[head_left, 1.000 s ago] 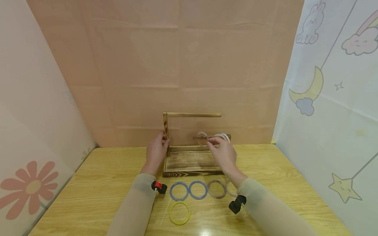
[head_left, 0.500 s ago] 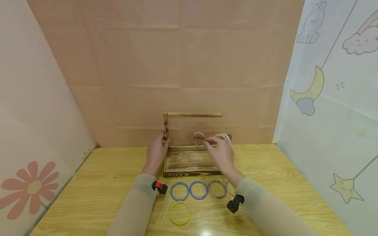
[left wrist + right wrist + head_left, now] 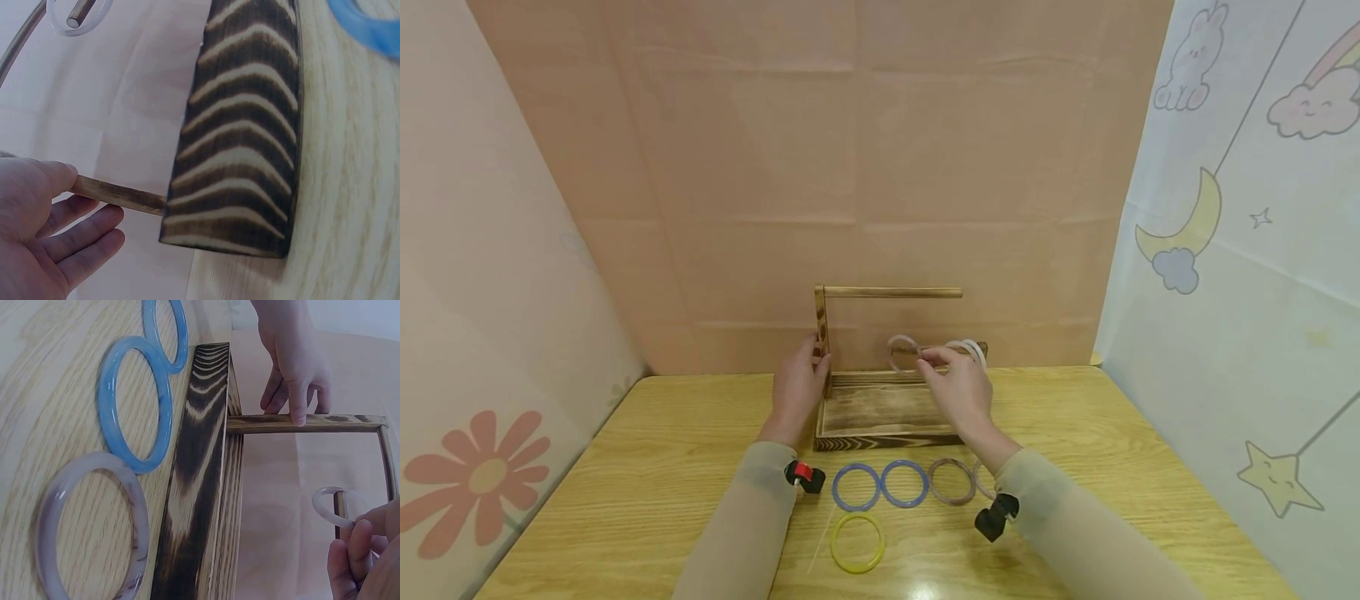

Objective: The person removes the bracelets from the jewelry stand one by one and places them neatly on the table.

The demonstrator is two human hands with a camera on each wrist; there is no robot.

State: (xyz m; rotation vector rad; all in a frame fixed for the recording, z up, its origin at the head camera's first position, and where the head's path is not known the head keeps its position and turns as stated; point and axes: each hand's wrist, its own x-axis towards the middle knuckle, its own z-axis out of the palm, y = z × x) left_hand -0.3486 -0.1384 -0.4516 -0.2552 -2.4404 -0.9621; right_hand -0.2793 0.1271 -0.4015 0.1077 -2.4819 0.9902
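Observation:
My left hand [image 3: 799,383] holds the upright post [image 3: 821,312] of a dark-grained wooden bangle stand, thumb on one side and fingers on the other. An upper rod [image 3: 891,292] juts from that post to the right, bare. My right hand [image 3: 961,387] pinches a pale, translucent bangle [image 3: 317,505] by its edge at the free end of the lower rod [image 3: 339,503]. In the left wrist view, the end of that rod shows inside the bangle's ring. A few white bangles [image 3: 976,350] hang farther right on the lower rod, partly behind my right hand.
The stand's tray base [image 3: 887,442] sits on the wooden table. Before it lie two blue bangles [image 3: 856,507], a purplish-brown bangle [image 3: 951,502] and another partly hidden by the right forearm. A yellow bangle [image 3: 857,570] lies nearer, beside a thin pale strip [image 3: 818,546].
My right hand has moved slightly left with the pale bangle, bringing it along the lower rod to the rod's free end. The left hand stays on the post.

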